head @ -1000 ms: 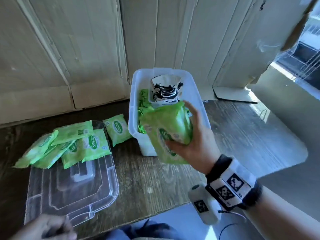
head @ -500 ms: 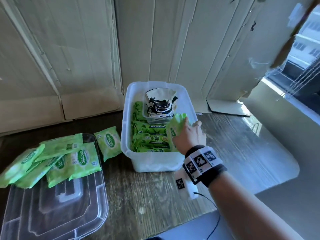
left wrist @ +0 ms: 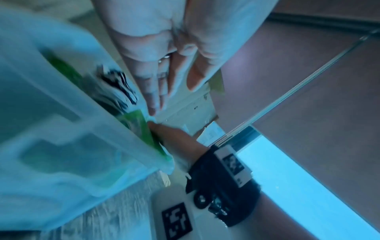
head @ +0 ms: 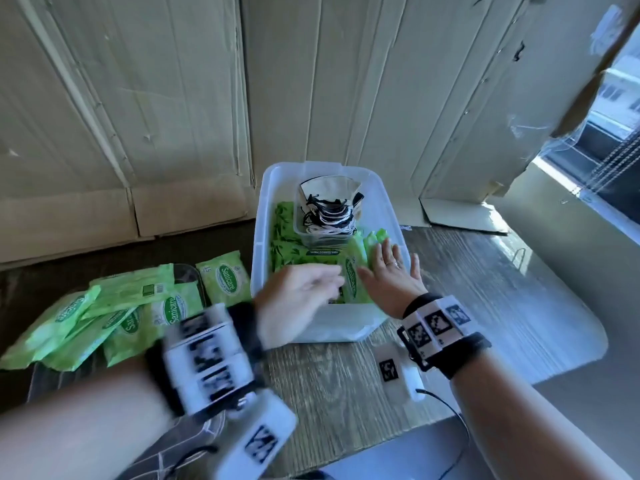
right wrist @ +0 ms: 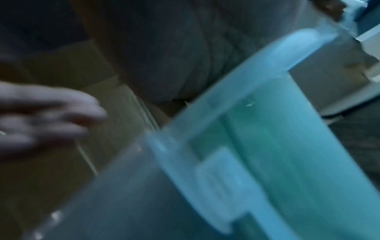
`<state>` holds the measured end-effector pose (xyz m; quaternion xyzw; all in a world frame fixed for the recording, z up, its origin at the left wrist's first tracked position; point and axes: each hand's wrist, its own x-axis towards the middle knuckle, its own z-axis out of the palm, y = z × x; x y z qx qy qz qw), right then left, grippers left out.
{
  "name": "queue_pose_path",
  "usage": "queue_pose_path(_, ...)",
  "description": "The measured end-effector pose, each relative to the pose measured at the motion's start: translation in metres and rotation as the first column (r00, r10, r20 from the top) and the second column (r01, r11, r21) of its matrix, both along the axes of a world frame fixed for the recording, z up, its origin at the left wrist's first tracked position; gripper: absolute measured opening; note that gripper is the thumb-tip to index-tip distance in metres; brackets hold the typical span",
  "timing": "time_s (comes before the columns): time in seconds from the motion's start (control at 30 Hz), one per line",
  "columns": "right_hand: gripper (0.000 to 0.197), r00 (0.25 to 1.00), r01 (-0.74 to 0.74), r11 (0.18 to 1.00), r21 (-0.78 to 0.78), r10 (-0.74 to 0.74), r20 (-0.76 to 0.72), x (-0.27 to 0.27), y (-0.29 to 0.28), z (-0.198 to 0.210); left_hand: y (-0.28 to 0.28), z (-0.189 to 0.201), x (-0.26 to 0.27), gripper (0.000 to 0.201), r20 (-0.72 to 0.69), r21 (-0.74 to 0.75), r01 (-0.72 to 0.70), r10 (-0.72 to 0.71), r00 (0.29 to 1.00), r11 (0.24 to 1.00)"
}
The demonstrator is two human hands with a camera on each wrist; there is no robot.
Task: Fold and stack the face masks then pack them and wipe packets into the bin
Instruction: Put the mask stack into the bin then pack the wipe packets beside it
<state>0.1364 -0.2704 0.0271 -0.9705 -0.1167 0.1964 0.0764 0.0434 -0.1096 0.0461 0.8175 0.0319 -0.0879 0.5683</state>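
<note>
Now the left hand had swung in, fingers loose, beside the flat, released right hand pressing the soft, slippery wipe packet upright inside the bin; best pinched by its edges, I judged.

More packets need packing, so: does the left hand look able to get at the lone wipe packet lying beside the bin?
Probably yes. The left hand is open over the bin, and the lone wipe packet lies uncovered on the table just left of it.
</note>
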Motion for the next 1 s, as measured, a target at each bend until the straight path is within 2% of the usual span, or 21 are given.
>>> queue_pose_path(0.07,0.055,0.989,0.099,0.983,0.155,-0.115,0.095,0.003,-0.009,0.006,-0.035,0.006,0.024,0.016,-0.050,0.006,0.036,-0.036,0.998,0.999)
queue_pose_path(0.13,0.054,0.962,0.134,0.970,0.205,-0.177,0.208,0.004,-0.021,0.007,-0.051,-0.004,0.045,0.019,-0.122,0.089,0.052,-0.041,0.992,0.995)
queue_pose_path(0.17,0.054,0.965,0.133,0.965,0.227,-0.178,0.194,0.004,-0.027,0.006,-0.053,-0.007,0.052,0.012,-0.181,0.148,0.064,-0.036,0.983,0.987)
queue_pose_path(0.2,0.054,0.975,0.129,0.956,0.265,-0.170,0.139,0.003,-0.031,0.004,-0.053,-0.011,0.057,0.021,-0.239,0.192,0.083,-0.036,0.970,0.978)
queue_pose_path(0.27,0.053,0.990,0.097,0.938,0.333,-0.124,0.062,0.001,-0.034,-0.006,-0.059,-0.010,0.067,0.059,-0.298,0.274,0.115,-0.029,0.954,0.955)
queue_pose_path(0.3,0.052,0.992,0.075,0.936,0.345,-0.105,0.070,0.000,-0.035,-0.010,-0.062,-0.013,0.072,0.068,-0.316,0.301,0.147,-0.047,0.947,0.942)
queue_pose_path(0.37,0.050,0.992,0.050,0.944,0.325,-0.085,0.093,0.003,-0.037,-0.014,-0.067,-0.019,0.079,0.072,-0.322,0.309,0.169,-0.064,0.945,0.936)
queue_pose_path(0.6,0.052,0.993,0.095,0.972,0.214,-0.109,0.051,0.003,-0.037,-0.013,-0.065,-0.028,0.082,0.062,-0.340,0.416,0.257,-0.113,0.934,0.872)
queue_pose_path(0.67,0.054,0.995,0.092,0.983,0.159,-0.097,0.021,0.002,-0.035,-0.008,-0.062,-0.025,0.077,0.052,-0.286,0.443,0.249,-0.127,0.950,0.861)
queue_pose_path(0.73,0.059,0.992,0.123,0.985,0.119,-0.126,0.020,0.001,-0.030,0.002,-0.055,-0.021,0.070,0.046,-0.231,0.294,0.185,-0.118,0.966,0.938)
queue_pose_path(0.8,0.059,0.981,0.158,0.973,0.166,-0.174,0.084,-0.002,-0.017,0.020,-0.039,-0.014,0.062,0.036,-0.132,0.195,0.112,-0.087,0.987,0.974)
queue_pose_path(0.9,0.058,0.965,0.030,0.949,0.314,-0.109,0.237,-0.012,0.018,0.049,0.005,0.001,0.042,0.024,0.086,0.113,-0.111,0.101,0.991,0.987)
queue_pose_path(1.0,0.052,0.941,-0.164,0.901,0.401,0.021,0.337,-0.028,0.068,0.066,0.065,0.012,0.014,0.021,0.275,0.204,-0.330,0.269,0.923,0.922)
